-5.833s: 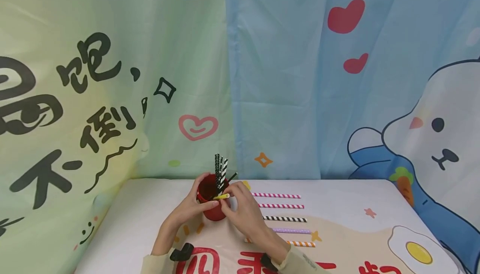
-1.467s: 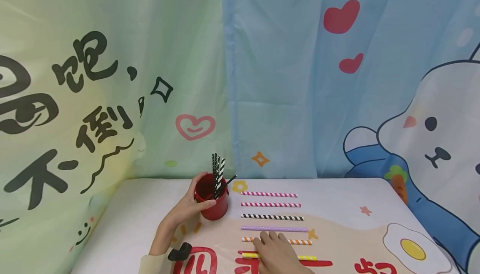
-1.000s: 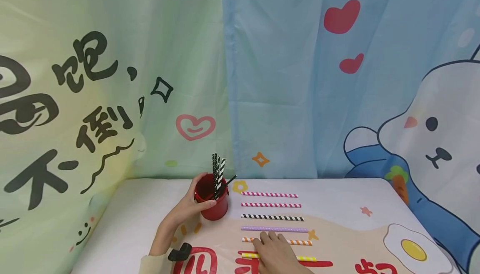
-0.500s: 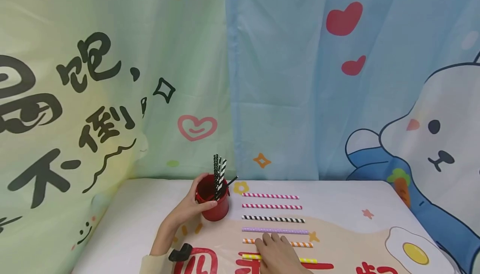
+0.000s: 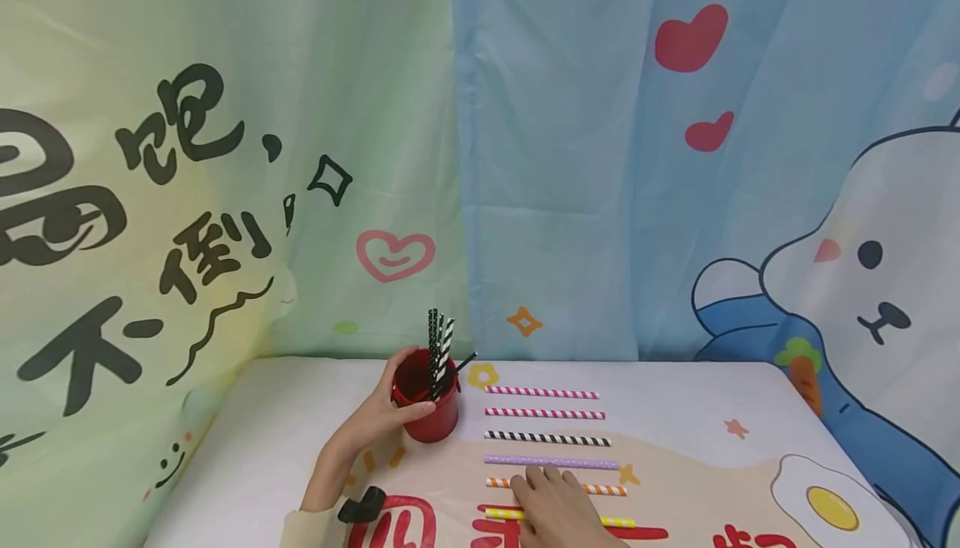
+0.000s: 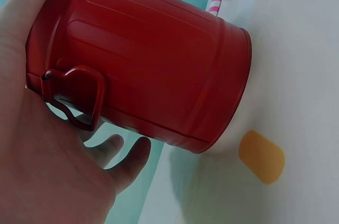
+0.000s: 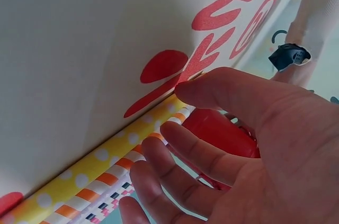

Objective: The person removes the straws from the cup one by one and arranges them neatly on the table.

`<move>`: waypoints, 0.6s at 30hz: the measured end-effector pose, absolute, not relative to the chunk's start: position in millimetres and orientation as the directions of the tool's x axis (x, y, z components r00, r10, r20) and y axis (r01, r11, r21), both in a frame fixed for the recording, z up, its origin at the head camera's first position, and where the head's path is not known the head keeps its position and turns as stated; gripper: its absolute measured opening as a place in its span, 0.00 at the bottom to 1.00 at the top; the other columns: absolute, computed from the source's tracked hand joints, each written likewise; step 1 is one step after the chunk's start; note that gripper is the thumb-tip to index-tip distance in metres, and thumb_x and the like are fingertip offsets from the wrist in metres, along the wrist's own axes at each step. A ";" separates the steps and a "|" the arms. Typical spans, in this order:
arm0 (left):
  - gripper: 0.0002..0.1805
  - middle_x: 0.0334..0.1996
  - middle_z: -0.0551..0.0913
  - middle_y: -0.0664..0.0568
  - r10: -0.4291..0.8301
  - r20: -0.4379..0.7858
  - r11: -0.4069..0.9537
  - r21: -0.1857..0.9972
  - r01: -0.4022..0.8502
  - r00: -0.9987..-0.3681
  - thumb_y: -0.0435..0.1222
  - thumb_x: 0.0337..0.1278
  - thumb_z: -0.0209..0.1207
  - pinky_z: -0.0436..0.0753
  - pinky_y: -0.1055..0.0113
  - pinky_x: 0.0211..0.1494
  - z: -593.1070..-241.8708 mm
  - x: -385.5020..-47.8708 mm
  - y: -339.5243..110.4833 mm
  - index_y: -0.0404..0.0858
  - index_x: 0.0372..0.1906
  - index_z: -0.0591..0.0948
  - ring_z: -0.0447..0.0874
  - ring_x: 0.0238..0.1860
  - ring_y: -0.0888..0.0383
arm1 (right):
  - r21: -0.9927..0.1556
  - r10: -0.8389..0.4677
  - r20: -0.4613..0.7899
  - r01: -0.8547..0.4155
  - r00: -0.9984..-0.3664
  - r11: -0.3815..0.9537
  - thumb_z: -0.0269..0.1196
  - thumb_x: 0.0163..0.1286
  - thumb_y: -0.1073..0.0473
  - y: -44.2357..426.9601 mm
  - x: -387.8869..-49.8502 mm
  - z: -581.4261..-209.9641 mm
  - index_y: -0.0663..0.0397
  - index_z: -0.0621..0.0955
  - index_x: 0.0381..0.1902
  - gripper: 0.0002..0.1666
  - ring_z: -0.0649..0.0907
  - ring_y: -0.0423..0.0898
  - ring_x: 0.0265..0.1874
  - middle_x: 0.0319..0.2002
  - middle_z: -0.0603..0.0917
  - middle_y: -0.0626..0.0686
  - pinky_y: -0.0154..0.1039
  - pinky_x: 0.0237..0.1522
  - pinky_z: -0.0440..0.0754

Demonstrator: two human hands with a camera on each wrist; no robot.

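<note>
red bucket (image 5: 435, 426), clasped near its top by the left grip (image 5: 377, 411), is beside six straws (image 5: 547, 438) already laid in a spaced row on the bench (image 5: 292, 415); several dark straws (image 5: 447, 338) remain inside it. the right grip (image 5: 555, 510), fingers loosely apart, touches the nearest, yellow-dotted straw (image 5: 503, 514), hiding its middle and part of the orange-striped straw (image 5: 606, 490). a printed curtain (image 5: 547, 265) hangs behind.

Soft light is filling the head view; wrist views are looking dimmer; faint shadows are crossing the counter (image 6: 212, 195).
</note>
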State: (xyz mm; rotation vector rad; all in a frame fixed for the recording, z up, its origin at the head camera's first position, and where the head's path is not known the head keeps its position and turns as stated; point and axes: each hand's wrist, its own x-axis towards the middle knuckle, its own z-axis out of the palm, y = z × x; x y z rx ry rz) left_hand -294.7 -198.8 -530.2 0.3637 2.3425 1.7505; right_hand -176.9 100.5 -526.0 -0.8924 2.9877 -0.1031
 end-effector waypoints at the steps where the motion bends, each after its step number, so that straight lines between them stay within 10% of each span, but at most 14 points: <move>1: 0.51 0.73 0.62 0.50 0.309 -0.008 0.270 0.959 0.080 -0.951 0.44 0.55 0.70 0.76 0.47 0.68 -530.0 -294.7 -198.7 0.61 0.77 0.51 0.61 0.73 0.48 | -0.071 -0.549 -0.003 -0.547 -0.836 0.834 0.68 0.56 0.53 100.6 -176.9 -525.8 0.47 0.75 0.35 0.14 0.67 0.42 0.27 0.29 0.70 0.45 0.36 0.29 0.62; 10: 0.51 0.73 0.62 0.50 0.304 -0.008 0.268 0.960 0.077 -0.953 0.44 0.54 0.71 0.77 0.47 0.67 -528.9 -295.2 -197.7 0.61 0.77 0.51 0.61 0.72 0.47 | -0.143 -0.536 -0.050 -0.525 -0.843 0.839 0.68 0.59 0.50 97.4 -178.3 -520.9 0.44 0.74 0.35 0.13 0.67 0.41 0.29 0.29 0.68 0.42 0.37 0.31 0.63; 18: 0.51 0.73 0.61 0.48 0.312 -0.013 0.275 0.958 0.077 -0.950 0.44 0.56 0.70 0.76 0.47 0.68 -529.4 -295.0 -197.9 0.58 0.78 0.50 0.61 0.73 0.46 | -0.442 -0.543 -0.063 -0.465 -0.837 0.767 0.68 0.63 0.51 89.2 -186.2 -512.2 0.41 0.77 0.36 0.10 0.69 0.33 0.29 0.32 0.72 0.38 0.33 0.32 0.73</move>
